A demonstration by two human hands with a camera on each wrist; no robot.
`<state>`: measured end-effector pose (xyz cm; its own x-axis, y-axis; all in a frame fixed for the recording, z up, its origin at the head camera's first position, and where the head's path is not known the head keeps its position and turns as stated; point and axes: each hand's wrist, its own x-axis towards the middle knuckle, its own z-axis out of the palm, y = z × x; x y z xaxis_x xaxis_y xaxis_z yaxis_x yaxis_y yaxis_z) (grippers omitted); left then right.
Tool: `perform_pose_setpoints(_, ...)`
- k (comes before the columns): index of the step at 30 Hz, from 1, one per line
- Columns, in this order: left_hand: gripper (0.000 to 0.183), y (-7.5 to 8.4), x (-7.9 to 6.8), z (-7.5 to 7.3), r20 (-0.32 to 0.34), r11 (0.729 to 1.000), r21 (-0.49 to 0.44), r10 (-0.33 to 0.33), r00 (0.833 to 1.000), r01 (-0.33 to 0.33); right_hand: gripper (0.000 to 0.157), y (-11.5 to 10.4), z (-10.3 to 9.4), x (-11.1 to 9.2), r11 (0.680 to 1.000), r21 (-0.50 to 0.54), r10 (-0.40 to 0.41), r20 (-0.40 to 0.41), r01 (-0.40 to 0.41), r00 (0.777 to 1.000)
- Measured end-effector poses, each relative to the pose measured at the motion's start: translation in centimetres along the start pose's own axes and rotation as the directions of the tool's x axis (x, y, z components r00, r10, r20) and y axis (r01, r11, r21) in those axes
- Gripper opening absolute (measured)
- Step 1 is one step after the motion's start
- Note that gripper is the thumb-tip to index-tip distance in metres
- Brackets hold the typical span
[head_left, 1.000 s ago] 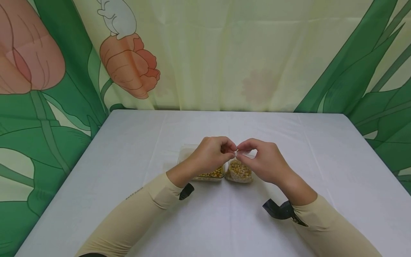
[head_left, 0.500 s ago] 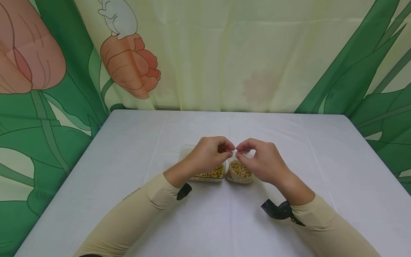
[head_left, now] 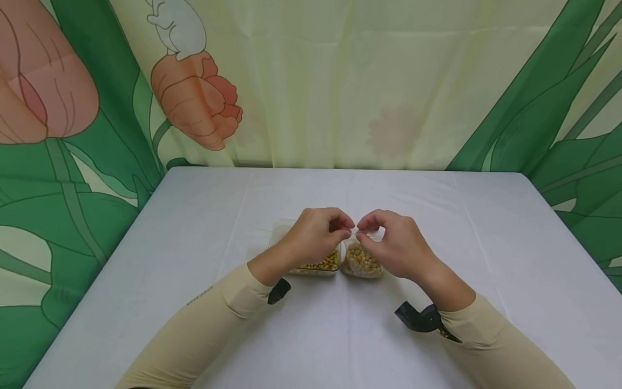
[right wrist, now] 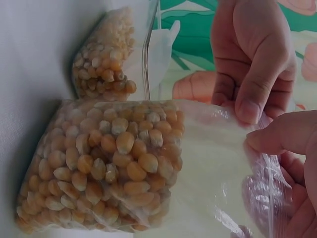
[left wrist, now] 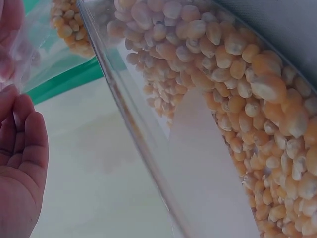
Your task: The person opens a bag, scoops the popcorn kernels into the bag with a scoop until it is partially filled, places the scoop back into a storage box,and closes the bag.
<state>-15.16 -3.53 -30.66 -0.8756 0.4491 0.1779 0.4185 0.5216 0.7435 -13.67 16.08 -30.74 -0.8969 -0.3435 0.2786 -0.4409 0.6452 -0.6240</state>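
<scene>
A clear zip-top bag [right wrist: 119, 163] of corn kernels stands upright on the table, its upper part free of kernels. My left hand [head_left: 318, 237] pinches one end of the bag's top edge between thumb and fingers; in the right wrist view, the left thumb [right wrist: 250, 104] presses on the plastic. Close beside it, my right hand [head_left: 396, 243] pinches the same zip strip. A clear rectangular container [left wrist: 141, 153] of corn kernels stands just left of the bag, partly covered by my left hand and wrist in the head view.
A whitish translucent piece [left wrist: 203, 158] lies in the container among the kernels; its kind is unclear. A white cloth covers the table [head_left: 311, 335]. Behind the table hangs a printed curtain [head_left: 311, 81].
Compared with one second ago, both hands have shifted slightly left, and a small gap has opened between their fingertips. Over the last half second they have hardly moved. Bag and container stay in place.
</scene>
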Motion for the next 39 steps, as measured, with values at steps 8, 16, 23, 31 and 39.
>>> perform_pose_setpoints(8, 0.007, -0.1, -0.2, 0.1, -0.014, 1.000, -0.004, 0.013, 1.000, -0.013, 0.010, 0.7, -0.5, -0.4, 1.000, 0.000, -0.003, 0.005, 0.003, 1.000)
perform_pose_setpoints(16, 0.007, 0.0, -0.4, 0.1, -0.025, 1.000, 0.017, -0.004, 1.000, 0.004, 0.011, 1.4, -1.1, -1.2, 1.000, 0.006, 0.020, -0.001, -0.020, 1.000)
perform_pose_setpoints(23, 0.007, 0.0, -0.4, 0.0, -0.032, 0.999, 0.018, -0.029, 0.999, 0.029, 0.011, 2.2, -1.8, -1.7, 0.999, -0.005, 0.035, -0.021, -0.035, 0.999)
perform_pose_setpoints(31, 0.007, -0.1, -0.4, 0.1, -0.045, 0.999, 0.003, -0.047, 0.998, 0.047, 0.012, 3.1, -2.5, -2.3, 0.999, -0.010, 0.048, -0.035, -0.048, 0.998)
perform_pose_setpoints(39, 0.008, -0.1, -0.3, 0.1, -0.048, 0.997, 0.011, -0.077, 0.996, 0.078, 0.015, 3.8, -3.3, -2.8, 0.996, -0.017, 0.084, -0.051, -0.085, 0.995)
